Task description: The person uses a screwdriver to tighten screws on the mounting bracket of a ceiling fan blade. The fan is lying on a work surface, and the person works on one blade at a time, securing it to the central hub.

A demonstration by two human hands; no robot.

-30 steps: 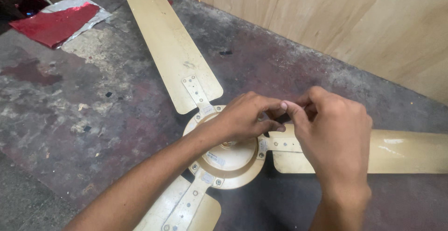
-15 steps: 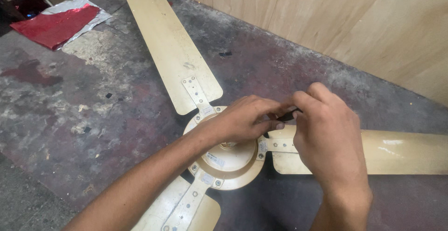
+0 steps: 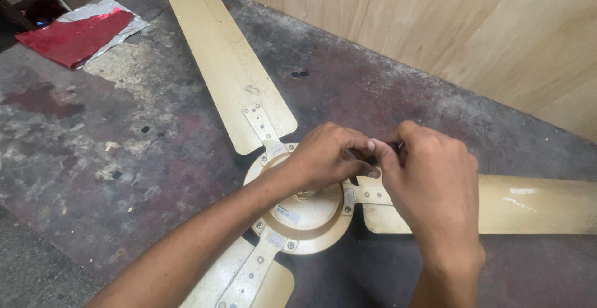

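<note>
a person's left hand [image 3: 326, 158] and right hand [image 3: 432, 180] meet fingertip to fingertip over a cream-coloured ceiling fan [image 3: 305, 211] lying on a stained concrete floor [image 3: 93, 158]. both hands are curled and pressed together, pinching something small and dark between them, too hidden by the fingers to identify. the pinch sits just above the metal bracket [image 3: 367, 193] that joins the motor housing to the fan blade [image 3: 535, 205] running out beyond the right hand. under the left wrist lies the round housing itself, ringed with screws. a second blade [image 3: 227, 65] stretches away beyond the left hand, toward a sheet of red foil [image 3: 74, 37] well apart at the far corner of the floor; a third blade [image 3: 242, 280] runs back beneath the left forearm. a pale wooden wall [image 3: 466, 28] rises behind both hands.

judged from the grip, the work in hand is fine handling of a small fitting or fastener at the blade bracket, by fingertips alone, with no tool in view. the next move would seem to call for a steady two-handed pinch and careful alignment with the bracket directly below, since a piece this small could easily slip and be lost against the mottled floor.
</note>
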